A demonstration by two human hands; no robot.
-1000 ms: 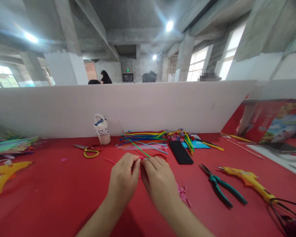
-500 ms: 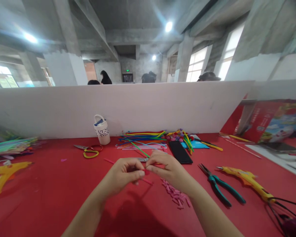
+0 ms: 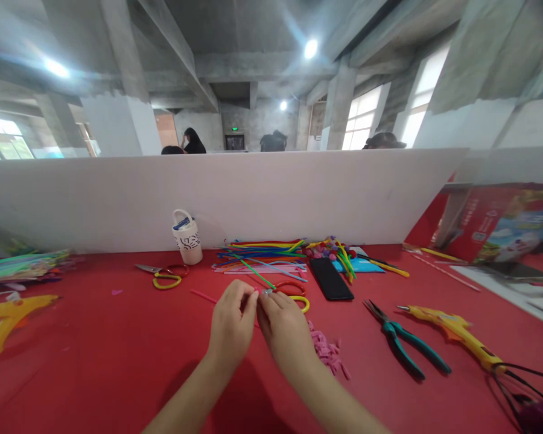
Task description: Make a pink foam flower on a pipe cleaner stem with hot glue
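Note:
My left hand [image 3: 232, 325] and my right hand [image 3: 284, 328] meet knuckle to knuckle over the red table [image 3: 95, 361]. Their fingertips are pinched together on something small that the fingers hide. A scissors with a red and yellow handle [image 3: 294, 295] lies just beyond the fingertips. A heap of pink cut pieces [image 3: 328, 352] lies right of my right hand. A thin pink strip [image 3: 203, 295] lies left of the fingers. A green stick [image 3: 256, 272] runs from the fingertips back toward the pile of coloured sticks [image 3: 262, 254].
A black phone [image 3: 331, 278], teal-handled pliers [image 3: 405, 345] and a yellow glue gun [image 3: 455, 331] lie to the right. Another scissors [image 3: 163, 274], a white cup [image 3: 187, 238] and a second glue gun [image 3: 6, 319] are left. A white partition [image 3: 253, 193] closes the back.
My hands had lifted and spread with a small red piece pinched between them; now they are back down and close together on the table, backs up.

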